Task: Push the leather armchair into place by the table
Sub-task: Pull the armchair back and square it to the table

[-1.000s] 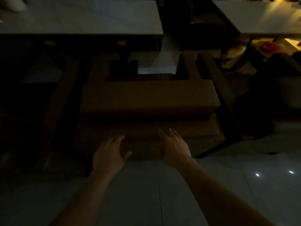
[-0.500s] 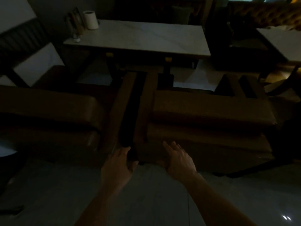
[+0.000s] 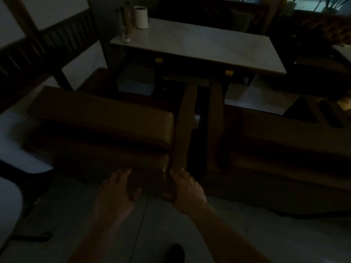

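Note:
A brown leather armchair (image 3: pixel 102 128) stands with its back towards me, left of centre, facing the white-topped table (image 3: pixel 199 44). A second brown armchair (image 3: pixel 284 141) stands to its right, a narrow gap between their wooden armrests. My left hand (image 3: pixel 115 192) reaches to the lower back of the left armchair, fingers spread. My right hand (image 3: pixel 187 188) rests at that chair's rear right corner by the wooden armrest (image 3: pixel 183 126). The light is very dim, and the fingertips are hard to make out.
On the table's far left corner stand a white cup (image 3: pixel 141 17) and a small holder (image 3: pixel 126 25). A slatted bench (image 3: pixel 47 44) runs along the left wall. A white rounded seat (image 3: pixel 11 188) is at the left edge. Grey tiled floor (image 3: pixel 171 234) lies beneath me.
The view has swung left from the right armchair to the left one. Both hands moved from the right chair's back across the gap to the left chair's rear.

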Motion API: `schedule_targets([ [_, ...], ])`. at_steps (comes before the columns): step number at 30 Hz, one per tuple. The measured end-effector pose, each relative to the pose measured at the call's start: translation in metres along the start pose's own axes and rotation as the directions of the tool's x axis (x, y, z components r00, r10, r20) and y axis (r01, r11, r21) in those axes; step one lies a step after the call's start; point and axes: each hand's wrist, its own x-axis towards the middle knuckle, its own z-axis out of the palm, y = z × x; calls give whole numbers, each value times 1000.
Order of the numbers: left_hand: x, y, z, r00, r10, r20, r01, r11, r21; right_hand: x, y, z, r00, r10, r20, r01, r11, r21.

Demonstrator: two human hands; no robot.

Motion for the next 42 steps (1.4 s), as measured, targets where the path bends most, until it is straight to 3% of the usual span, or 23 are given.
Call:
schedule_targets([
  [12,120,-118,-57,999,14,33,-20,985,174,131,-83,32,999,14,41,-7,988,-156],
  [20,191,-181,-64,988,105,114,-130,960,247,163,-111,63,982,186,27,-179,967,-181],
  [28,223,-256,-63,963,229,139,-257,939,229,174,-145,101,929,350,-118,-368,900,-234],
  [32,234,-268,-60,945,294,145,-320,922,219,181,-144,114,906,365,-214,-404,897,-179],
  [42,239,-271,-57,920,346,186,-382,898,217,188,-143,112,903,393,-176,-420,892,-167],
])
